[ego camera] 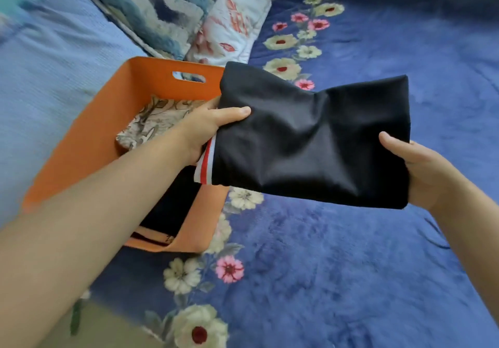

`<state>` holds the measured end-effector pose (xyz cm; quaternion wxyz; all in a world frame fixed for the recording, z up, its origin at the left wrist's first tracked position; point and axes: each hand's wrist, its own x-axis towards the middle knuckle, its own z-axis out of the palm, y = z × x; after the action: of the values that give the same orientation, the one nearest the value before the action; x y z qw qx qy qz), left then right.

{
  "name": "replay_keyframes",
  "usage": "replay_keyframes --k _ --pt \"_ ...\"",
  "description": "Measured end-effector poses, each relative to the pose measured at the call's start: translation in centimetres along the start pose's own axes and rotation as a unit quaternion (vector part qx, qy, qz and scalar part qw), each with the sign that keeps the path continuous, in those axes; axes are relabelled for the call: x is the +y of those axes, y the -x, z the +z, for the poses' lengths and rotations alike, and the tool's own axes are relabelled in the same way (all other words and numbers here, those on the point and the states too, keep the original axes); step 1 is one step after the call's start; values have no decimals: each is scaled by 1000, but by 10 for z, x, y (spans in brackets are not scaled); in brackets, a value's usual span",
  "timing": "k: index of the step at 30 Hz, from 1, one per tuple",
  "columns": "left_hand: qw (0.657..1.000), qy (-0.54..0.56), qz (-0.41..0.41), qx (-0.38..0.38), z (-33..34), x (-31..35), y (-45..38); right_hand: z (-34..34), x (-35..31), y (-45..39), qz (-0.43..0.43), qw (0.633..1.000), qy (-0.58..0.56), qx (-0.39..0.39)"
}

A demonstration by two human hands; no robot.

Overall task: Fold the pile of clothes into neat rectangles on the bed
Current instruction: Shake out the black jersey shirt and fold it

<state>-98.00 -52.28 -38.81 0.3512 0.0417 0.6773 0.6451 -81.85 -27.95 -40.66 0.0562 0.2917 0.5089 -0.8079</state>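
Black folded garment (310, 142) pinched by left hand (213, 128) and right hand (421, 172) above orange bin (89, 142); sagging middle, striped hem slipping, may unfold if lowered carelessly.

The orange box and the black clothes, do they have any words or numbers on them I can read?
None can be read.
Orange box: no words or numbers on its walls; a small dark mark on its near edge is too blurred to tell.
Folded black garment: only a red and white striped trim, no writing.
Blue floral blanket and pillows: patterns only.
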Motion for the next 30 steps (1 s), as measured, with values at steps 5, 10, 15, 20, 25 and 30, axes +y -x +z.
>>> replay_keyframes --k 5,10,15,20,25,30 --pt "999 -27 -16 25 -110 16 21 120 3 -15 -7 1000 29 8" --pt "981 -133 -105 98 -203 11 28 229 38 -39 25 997 63 21" --pt "936 -295 -150 124 -243 -13 30 293 96 -48 103 985 122 60" --pt "883 -430 -142 120 -234 -46 28 301 127 -45 121 947 265 132" --pt "860 -466 -171 118 -236 -62 24 309 137 -36 108 833 530 116" --pt "809 -557 -160 97 -235 -66 28 309 134 -40 158 809 546 150"
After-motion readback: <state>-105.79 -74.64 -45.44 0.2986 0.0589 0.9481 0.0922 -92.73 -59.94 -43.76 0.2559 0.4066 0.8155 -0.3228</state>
